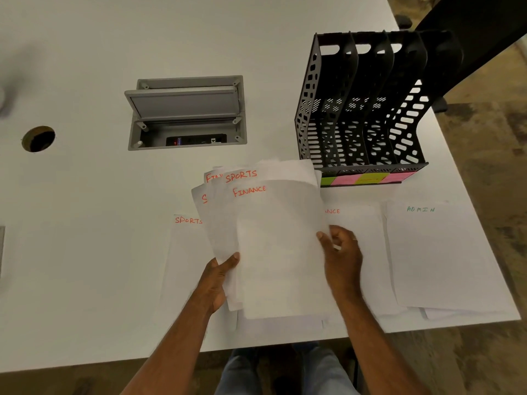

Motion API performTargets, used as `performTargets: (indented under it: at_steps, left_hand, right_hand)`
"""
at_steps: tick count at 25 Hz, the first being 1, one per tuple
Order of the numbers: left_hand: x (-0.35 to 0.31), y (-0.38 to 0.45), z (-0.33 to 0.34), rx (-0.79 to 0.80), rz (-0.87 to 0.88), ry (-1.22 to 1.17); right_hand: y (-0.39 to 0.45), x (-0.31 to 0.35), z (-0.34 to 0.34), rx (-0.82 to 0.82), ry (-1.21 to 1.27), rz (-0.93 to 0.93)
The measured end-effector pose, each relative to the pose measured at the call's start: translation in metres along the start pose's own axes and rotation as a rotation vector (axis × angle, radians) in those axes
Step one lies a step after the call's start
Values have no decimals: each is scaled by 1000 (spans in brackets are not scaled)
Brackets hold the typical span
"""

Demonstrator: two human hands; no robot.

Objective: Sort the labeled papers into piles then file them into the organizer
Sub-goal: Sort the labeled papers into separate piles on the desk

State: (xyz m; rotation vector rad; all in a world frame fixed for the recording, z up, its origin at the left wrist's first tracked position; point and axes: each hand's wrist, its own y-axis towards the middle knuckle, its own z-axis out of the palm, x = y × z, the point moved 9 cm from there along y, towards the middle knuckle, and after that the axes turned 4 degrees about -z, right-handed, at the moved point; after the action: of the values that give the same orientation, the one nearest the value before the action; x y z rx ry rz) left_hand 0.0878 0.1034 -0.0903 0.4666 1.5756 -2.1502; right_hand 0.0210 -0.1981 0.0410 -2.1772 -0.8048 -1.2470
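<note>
My left hand (218, 277) grips a fanned stack of white papers (271, 238) above the table, thumb on top. The top sheet reads FINANCE; sheets behind it show SPORTS and part of FINANCE. My right hand (340, 252) pinches the right edge of the top sheet. Three piles lie on the table: a SPORTS sheet (182, 252) at the left, a FINANCE pile (362, 238) partly hidden behind my right hand, and an ADMIN pile (439, 258) at the right. The black slotted organizer (365, 109) stands behind them with coloured sticky notes along its front.
The white table (85, 252) has an open grey cable box (186, 115) in the middle and a round cable hole (38, 139) at the left. Its right edge runs close to the ADMIN pile. A dark chair (470, 29) stands beyond the organizer.
</note>
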Motion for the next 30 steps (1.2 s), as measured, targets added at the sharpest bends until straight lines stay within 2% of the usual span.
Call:
performTargets:
  at_steps: [3,5,7,10,13,16,19,21,22,26,30]
  left_hand:
    - [-10,-1,-10,-22,23,-7]
    - [-12,-1,-21,-39,19,-28]
    - [-14,-3,-29,-49,15,-47]
    - [-12,-7,-36,-39,-3,-39]
    - [-11,-12,-39,-39,-18,-26]
    - [-12,-17,-42,-56,-18,-7]
    - [-12,-20,-43,-54,-25,10]
    - [-14,-24,-45,-37,-36,6]
    - [-15,-25,-46,-22,-39,4]
    - [-20,-32,-63,6,-43,-9]
    - [-30,-36,-88,12,-9,-84]
  right_hand:
    - [22,-26,-56,-168,-174,-26]
    - [29,-58,-88,-205,-383,-8]
    - [26,-92,-99,-142,-521,21]
    - [18,-127,-94,-27,-603,59]
    - [22,-122,-88,-75,-568,60]
    - [21,-76,-59,-155,-303,-41]
    - [9,-23,13,22,-82,-45]
    - [-1,-5,55,134,-109,-1]
    - [-5,-1,66,134,-136,12]
    - [-19,5,73,-15,-89,-1]
    - [-17,4,51,-179,23,13]
